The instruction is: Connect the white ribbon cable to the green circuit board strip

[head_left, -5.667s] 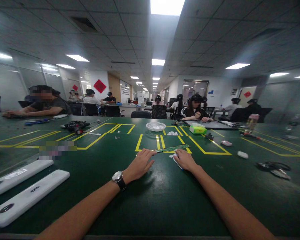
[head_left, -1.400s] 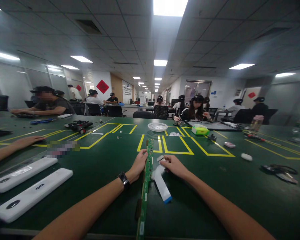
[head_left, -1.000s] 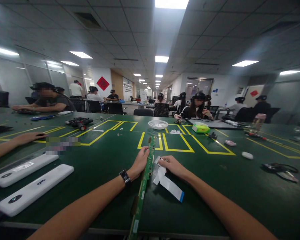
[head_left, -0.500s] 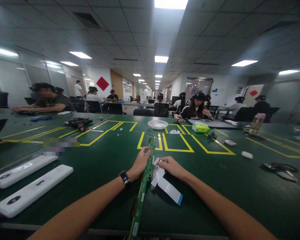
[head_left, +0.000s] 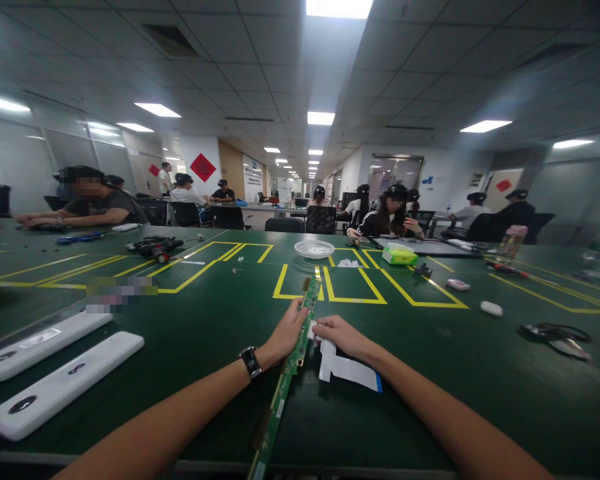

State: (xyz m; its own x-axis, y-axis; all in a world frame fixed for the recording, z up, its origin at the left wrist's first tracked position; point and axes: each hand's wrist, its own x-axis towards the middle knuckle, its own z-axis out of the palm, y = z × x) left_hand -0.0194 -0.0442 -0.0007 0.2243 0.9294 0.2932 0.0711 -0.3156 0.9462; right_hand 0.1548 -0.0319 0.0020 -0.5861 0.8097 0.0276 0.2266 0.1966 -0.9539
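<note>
A long, narrow green circuit board slants from the table's near edge toward the middle. My left hand is closed around its left side near the far end, with the thumb on top. On the other side of the board, my right hand pinches a white flat ribbon cable between thumb and fingers, close to the board's edge. The cable is folded and hangs below the hand, and its loose end is blue. Whether the cable is joined to the board is hidden by my fingers.
Two white power strips lie at the left on the green table. Beyond my hands stand a white basket and a green tissue pack. Glasses-like dark items and a white case are at right. Co-workers sit farther back.
The far end of the board has swung slightly right, with my left hand following. The ribbon cable's loose end has shifted right and up while my right hand keeps its pinch.
</note>
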